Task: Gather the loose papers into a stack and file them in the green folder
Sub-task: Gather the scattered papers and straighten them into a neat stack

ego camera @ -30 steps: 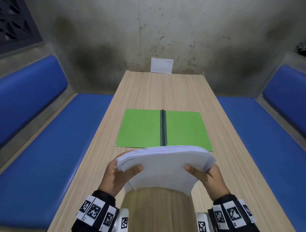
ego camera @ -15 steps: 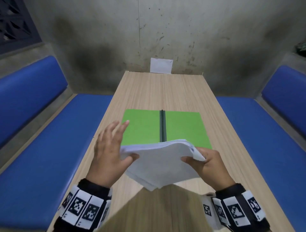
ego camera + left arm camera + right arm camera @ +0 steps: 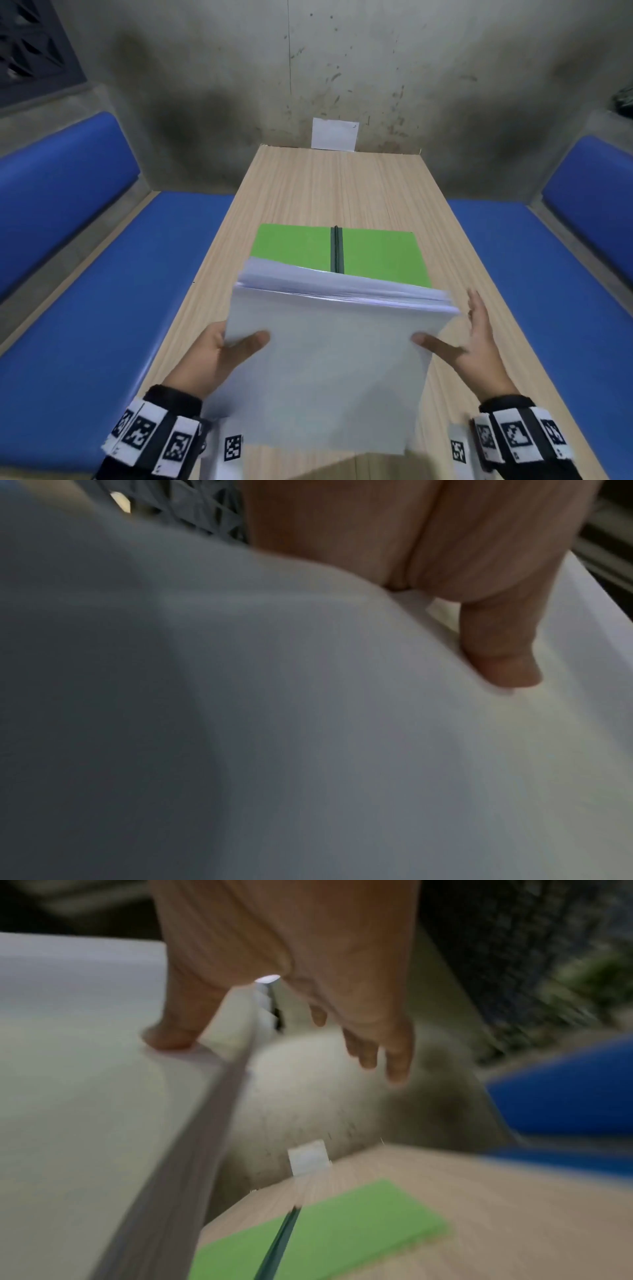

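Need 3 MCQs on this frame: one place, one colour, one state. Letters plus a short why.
1. Where does the folder lie?
A. on the table, beyond the paper stack
B. on the left bench
C. on top of the stack

2. What colour are the benches?
A. red
B. blue
C. grey

3. How is the folder?
A. shut
B. standing on edge
C. open flat, spine in the middle

Answers:
1 A: the head view shows it flat on the wood past the stack's far edge.
2 B: both seat pads beside the table are blue.
3 C: two green leaves lie either side of a dark spine.

The left hand grips the stack, thumb on top; the right hand has its thumb on the stack and its fingers spread.
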`<state>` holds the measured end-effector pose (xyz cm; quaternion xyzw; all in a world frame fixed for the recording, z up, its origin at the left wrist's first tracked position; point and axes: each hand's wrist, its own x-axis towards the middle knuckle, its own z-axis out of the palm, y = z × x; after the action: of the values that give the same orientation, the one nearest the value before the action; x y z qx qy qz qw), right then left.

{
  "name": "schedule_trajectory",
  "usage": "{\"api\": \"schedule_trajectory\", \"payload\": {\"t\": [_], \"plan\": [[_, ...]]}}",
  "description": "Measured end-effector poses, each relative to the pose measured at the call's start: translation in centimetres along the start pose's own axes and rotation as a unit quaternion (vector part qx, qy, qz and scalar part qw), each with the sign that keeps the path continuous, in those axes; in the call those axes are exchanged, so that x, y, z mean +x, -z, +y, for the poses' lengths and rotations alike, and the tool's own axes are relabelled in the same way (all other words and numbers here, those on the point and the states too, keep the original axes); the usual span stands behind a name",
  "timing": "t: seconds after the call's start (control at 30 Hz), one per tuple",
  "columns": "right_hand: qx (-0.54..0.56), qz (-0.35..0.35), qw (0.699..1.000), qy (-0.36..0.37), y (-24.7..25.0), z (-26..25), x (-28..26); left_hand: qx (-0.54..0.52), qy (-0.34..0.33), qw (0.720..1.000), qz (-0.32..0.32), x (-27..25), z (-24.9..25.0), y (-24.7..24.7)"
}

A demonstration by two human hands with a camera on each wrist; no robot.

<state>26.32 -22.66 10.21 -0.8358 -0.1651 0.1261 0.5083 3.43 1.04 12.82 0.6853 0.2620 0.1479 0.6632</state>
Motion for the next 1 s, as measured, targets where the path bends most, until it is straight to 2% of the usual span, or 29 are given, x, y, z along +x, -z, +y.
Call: {"api": "schedule_trajectory", "payload": {"t": [0.07, 0.13, 0.2, 0.27, 0.33, 0.43, 0.5, 0.53, 0.6, 0.7, 0.77, 0.87, 1.0], "plan": [[0.151, -0.095, 0.982, -0.055, -0.4, 1.6, 0.0, -0.001, -0.003, 1.000, 0.009, -0.1, -0.7, 1.0], [0.241, -0.202, 0.946, -0.078, -1.0, 2.7, -0.1, 0.003, 0.013, 1.000, 0.027, -0.1, -1.6, 1.3], [0.262, -0.289, 0.915, -0.103, -1.5, 3.0, -0.6, 0.010, 0.036, 0.999, 0.036, 0.1, -1.8, 0.8], [0.265, -0.319, 0.903, -0.116, -1.8, 2.9, -0.9, 0.011, 0.051, 0.997, 0.061, 0.5, -2.3, 0.2], [0.259, -0.280, 0.918, -0.106, -2.0, 2.4, -1.0, -0.002, 0.043, 0.994, 0.103, 0.6, -2.5, -0.9], [0.212, -0.136, 0.967, -0.030, -3.3, 1.1, -1.8, -0.039, 0.026, 0.982, 0.180, 0.5, -3.2, -2.8], [0.210, -0.045, 0.977, 0.012, -4.8, 0.5, -2.7, -0.019, 0.045, 0.977, 0.206, 0.5, -4.7, -4.0], [0.214, -0.024, 0.976, 0.019, -5.4, 0.3, -3.2, 0.001, 0.068, 0.975, 0.213, 0.5, -5.4, -4.5], [0.199, -0.021, 0.980, 0.014, -6.4, 0.4, -3.9, 0.018, 0.099, 0.975, 0.199, 0.2, -6.1, -4.9], [0.206, -0.043, 0.978, -0.005, -6.8, 1.8, -4.5, -0.024, 0.034, 0.986, 0.164, -0.1, -6.2, -5.2], [0.240, -0.032, 0.970, -0.019, -6.5, 2.4, -4.7, -0.068, 0.026, 0.987, 0.145, -0.2, -6.0, -5.2], [0.276, -0.009, 0.961, -0.016, -6.0, 2.0, -4.6, -0.108, 0.023, 0.977, 0.181, 0.1, -6.2, -5.2], [0.274, 0.001, 0.962, -0.010, -6.1, 1.8, -4.3, -0.101, -0.038, 0.974, 0.200, 0.4, -5.5, -5.3]]}}
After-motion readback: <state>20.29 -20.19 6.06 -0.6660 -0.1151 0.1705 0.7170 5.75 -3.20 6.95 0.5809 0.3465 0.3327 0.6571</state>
